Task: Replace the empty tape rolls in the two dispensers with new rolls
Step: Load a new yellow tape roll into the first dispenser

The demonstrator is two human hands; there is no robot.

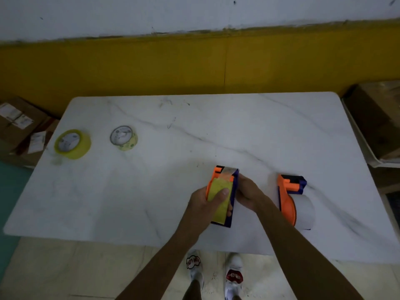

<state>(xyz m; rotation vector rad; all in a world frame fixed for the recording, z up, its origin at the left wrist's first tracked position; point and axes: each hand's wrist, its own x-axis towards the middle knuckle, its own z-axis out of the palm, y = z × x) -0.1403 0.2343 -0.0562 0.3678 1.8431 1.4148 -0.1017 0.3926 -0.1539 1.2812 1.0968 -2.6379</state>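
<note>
An orange and blue tape dispenser (232, 182) stands at the table's front middle with a yellow tape roll (217, 188) in it. My left hand (205, 204) grips it from the left, thumb pressed on the yellow roll. My right hand (249, 192) holds its blue right side. A second orange and blue dispenser (289, 191) lies to the right, holding a pale whitish roll (305, 210). Two more rolls lie flat at the far left: a thick yellow roll (72, 144) and a thinner, nearly bare roll (123, 138).
The white marble table (194, 131) stands against a yellow and white wall. Cardboard boxes (19, 124) sit on the floor at left, and another box (376, 118) at right. My feet in white shoes (194, 271) show below the table's front edge.
</note>
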